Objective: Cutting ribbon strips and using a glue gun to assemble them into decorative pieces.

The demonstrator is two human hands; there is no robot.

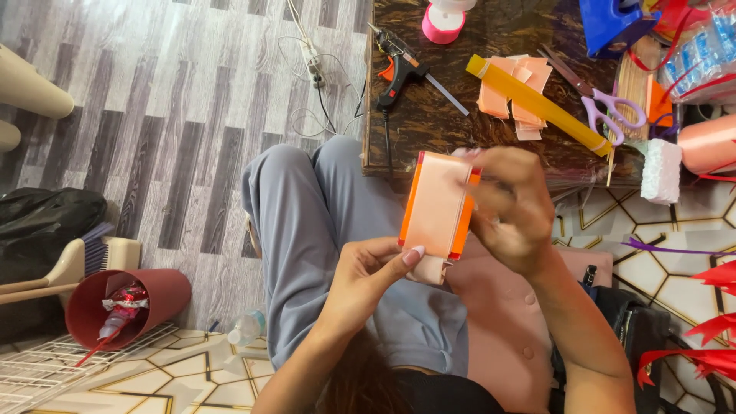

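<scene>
left hand [366,270]: nearest thing I see from the head cam. Fingers closed on the lower left edge of the orange card [439,205], thumb lying on the ribbon face.
right hand [512,205]: gripping the card's right edge, fingers curled round it. Fingertips partly hidden behind the card.
orange card: flat rectangle wrapped in peach ribbon [437,211], orange showing only along both long sides. Held between both hands, above the lap, just in front of the table edge. Tilted slightly clockwise.
ribbon tail: short loose end hangs below the card near the left thumb.
table [429,123]: dark, marbled top, beyond the hands.
on table, left: black and orange glue gun [399,67], cord running off the edge to the floor.
on table, centre: pile of cut peach ribbon pieces [515,92], long yellow-orange strip [537,103] lying diagonally across them.
on table, right: purple-handled scissors [606,103], touching the strip's far end.
table far edge: pink ribbon spool [442,23].
right edge: white foam block [661,170], peach ribbon roll [709,143] just beside it.
floor, lower left: red bin [126,303] on its side, wrappers inside.
lap: grey trousers [307,207], I see the knees under the card.
</scene>
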